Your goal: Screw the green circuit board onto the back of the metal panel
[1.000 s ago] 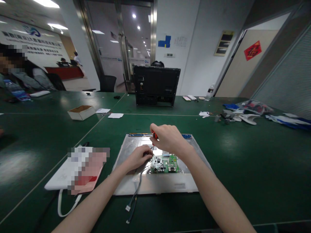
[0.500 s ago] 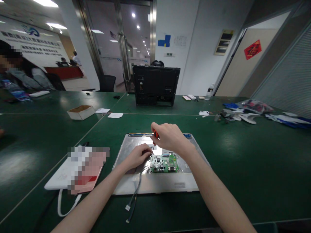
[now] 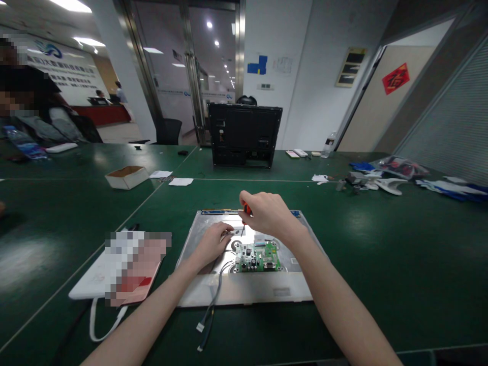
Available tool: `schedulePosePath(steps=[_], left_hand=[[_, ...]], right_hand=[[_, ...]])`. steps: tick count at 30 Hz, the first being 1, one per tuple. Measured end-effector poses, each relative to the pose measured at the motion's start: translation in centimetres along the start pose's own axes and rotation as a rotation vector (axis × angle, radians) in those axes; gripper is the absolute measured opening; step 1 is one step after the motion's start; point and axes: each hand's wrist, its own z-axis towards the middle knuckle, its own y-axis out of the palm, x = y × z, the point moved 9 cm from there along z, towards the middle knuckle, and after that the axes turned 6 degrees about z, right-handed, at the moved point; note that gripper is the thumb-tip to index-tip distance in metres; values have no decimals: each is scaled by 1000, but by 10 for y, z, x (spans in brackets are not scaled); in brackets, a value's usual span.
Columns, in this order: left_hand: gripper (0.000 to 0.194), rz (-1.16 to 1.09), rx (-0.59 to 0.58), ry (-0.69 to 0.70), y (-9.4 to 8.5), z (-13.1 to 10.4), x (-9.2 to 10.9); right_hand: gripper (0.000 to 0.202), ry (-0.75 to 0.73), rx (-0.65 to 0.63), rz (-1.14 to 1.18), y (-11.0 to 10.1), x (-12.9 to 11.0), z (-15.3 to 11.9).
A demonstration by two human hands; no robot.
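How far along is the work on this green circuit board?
Looks done: the green circuit board sits on the flat silver panel. In hand: the right hand grips a red-handled screwdriver. Apparently left: the grey cable's white plug lies unconnected. Whether the board is fastened, I cannot tell.

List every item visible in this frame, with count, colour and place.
Screwdriver: one, red and black handle, in right hand
Circuit board: one, green, on panel
Panel: one, silver, flat on table
Cables: count unclear, dark, over panel's near edge
White item: one, left of panel
Pink item: one, beside white item
Box: one, white, open, table's left
Papers: two, white, right of box
Monitor: one, black, far centre
Bottles: two, clear, far left and right of monitor
Mixed items: uncounted, blue, white, grey, far right
Table: one, green
Red sign: one, on door
People: several, background left
Left hand: one, bare, over panel
Right hand: one, bare, above panel
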Motion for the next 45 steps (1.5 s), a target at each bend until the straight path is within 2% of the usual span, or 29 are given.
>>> schedulePosePath(steps=[3,6,18,32,36,40,45], left_hand=[[28,58,-59,108,8,-1,8],[31,87,-74,140,12,-2,10],[16,78,-54,108,2,0,16],[14,129,-52,100,5,3,20],[12,138,-33,78,0,2,18],[10,125,13,47,-14,1,18],[9,9,27,20,-34,-3,35]], right_hand=[[18,8,-10,-1,1,0,0],[18,14,-14,4,1,0,0],[17,-9,-4,4,1,-2,0],[18,-13,-6,3,1,-3,0],[19,-13,-1,6,-1,-1,0],[18,-11,16,8,-6,2,-2],[17,-8,45,39,-16,8,-4]])
